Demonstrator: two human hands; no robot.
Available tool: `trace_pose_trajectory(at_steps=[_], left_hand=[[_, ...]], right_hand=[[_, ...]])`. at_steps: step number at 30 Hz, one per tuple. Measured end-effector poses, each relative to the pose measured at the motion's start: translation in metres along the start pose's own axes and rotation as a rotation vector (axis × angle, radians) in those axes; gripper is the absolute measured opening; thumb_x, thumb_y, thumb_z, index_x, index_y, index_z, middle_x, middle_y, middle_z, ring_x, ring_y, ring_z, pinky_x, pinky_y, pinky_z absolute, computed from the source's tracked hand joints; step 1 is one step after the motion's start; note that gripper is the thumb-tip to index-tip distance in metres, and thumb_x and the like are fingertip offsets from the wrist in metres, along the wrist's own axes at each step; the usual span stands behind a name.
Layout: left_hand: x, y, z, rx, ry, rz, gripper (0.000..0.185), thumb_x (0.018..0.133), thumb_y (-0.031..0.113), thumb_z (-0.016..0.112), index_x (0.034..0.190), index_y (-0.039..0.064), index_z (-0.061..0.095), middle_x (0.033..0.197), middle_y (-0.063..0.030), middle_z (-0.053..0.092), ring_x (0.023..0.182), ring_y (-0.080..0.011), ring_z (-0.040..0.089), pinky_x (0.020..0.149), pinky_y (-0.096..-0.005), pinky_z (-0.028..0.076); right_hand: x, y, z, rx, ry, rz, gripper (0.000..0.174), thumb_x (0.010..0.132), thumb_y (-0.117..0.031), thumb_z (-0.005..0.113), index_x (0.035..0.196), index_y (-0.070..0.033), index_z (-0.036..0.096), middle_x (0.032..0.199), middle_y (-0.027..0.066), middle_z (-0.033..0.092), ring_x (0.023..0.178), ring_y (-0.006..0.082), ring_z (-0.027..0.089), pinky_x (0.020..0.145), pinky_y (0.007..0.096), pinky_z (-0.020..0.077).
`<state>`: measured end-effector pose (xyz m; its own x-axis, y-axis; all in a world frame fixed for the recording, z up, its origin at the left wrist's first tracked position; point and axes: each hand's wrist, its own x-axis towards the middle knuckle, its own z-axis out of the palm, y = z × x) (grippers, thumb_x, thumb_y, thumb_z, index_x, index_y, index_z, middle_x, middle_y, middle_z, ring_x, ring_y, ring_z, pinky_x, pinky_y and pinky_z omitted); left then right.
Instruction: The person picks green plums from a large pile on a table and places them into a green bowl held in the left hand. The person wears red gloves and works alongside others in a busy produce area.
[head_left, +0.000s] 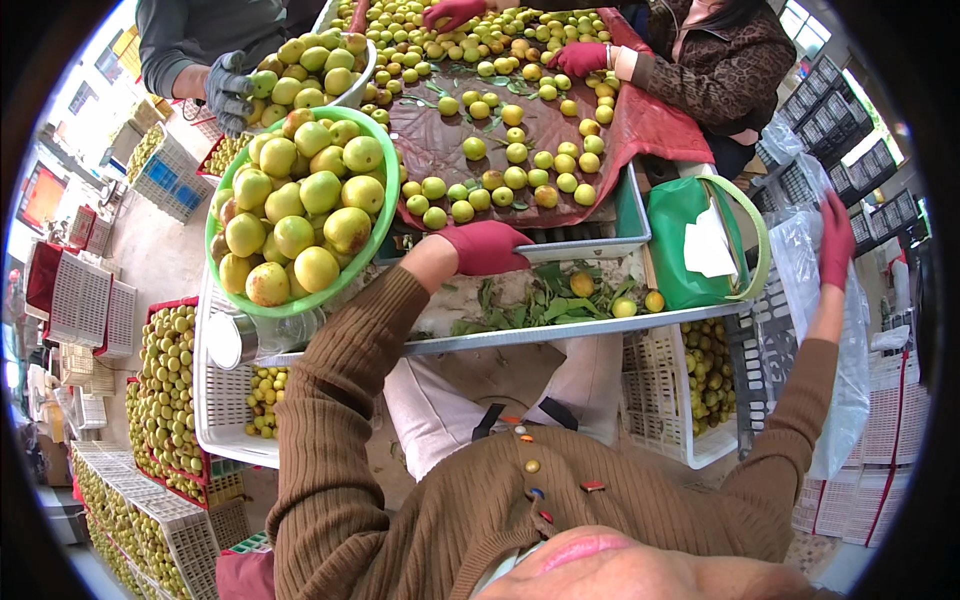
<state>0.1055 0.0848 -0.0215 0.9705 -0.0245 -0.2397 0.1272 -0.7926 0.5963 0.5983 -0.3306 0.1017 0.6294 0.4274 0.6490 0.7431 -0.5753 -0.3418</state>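
Observation:
My left hand (487, 248), in a dark red glove, rests at the near edge of the sorting table, its fingers pointing right over the metal rim; whether it grips anything is hidden. My right hand (835, 240), gloved alike, is stretched out at the far right against clear plastic sheeting (802, 262) over a dark crate; its hold is unclear. Left of my left hand stands a green plastic basin (391, 187) heaped with yellow-green fruit (292, 236). More fruit (514, 178) lies loose on the dark red sheet (450, 135) before me.
A co-worker's grey-gloved hand (229, 94) touches a second full basin (367, 75). Other red-gloved hands (581, 58) reach over the fruit. A green bag (675, 240) stands on the right, near leaves (559, 300). Glass jars (289, 330) and crates of fruit (169, 375) are at left.

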Motion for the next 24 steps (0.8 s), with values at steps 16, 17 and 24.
trace_pose_trajectory(at_steps=[16, 17, 24], left_hand=[[0.000, 0.001, 0.018, 0.151, 0.325, 0.083, 0.040, 0.089, 0.029, 0.069, 0.121, 0.006, 0.062, 0.107, -0.0179, 0.070, 0.097, -0.0384, 0.067, 0.083, -0.0462, 0.055], [-0.003, 0.007, 0.012, 0.162, 0.259, 0.015, 0.047, 0.089, 0.028, 0.069, 0.129, 0.006, 0.061, 0.116, -0.0177, 0.069, 0.102, -0.0372, 0.067, 0.087, -0.0441, 0.055], [0.000, 0.007, 0.019, 0.143, 0.296, 0.008, 0.047, 0.088, 0.029, 0.070, 0.127, 0.005, 0.060, 0.108, -0.0134, 0.068, 0.099, -0.0337, 0.067, 0.083, -0.0446, 0.056]], right_hand=[[-0.037, -0.411, 0.384, 0.069, -0.773, -0.383, 0.035, 0.085, -0.022, 0.068, 0.118, -0.015, 0.068, 0.141, 0.0165, 0.054, 0.122, 0.0374, 0.057, 0.102, 0.0435, 0.0486], [-0.035, -0.415, 0.384, 0.014, -0.764, -0.427, 0.029, 0.085, -0.025, 0.067, 0.112, -0.014, 0.070, 0.134, 0.0160, 0.061, 0.117, 0.0362, 0.062, 0.098, 0.0439, 0.0510], [0.050, -0.416, 0.452, 0.146, -0.562, -0.134, 0.029, 0.091, -0.031, 0.056, 0.107, -0.017, 0.075, 0.113, 0.0163, 0.071, 0.106, 0.0360, 0.068, 0.091, 0.0460, 0.0539]])
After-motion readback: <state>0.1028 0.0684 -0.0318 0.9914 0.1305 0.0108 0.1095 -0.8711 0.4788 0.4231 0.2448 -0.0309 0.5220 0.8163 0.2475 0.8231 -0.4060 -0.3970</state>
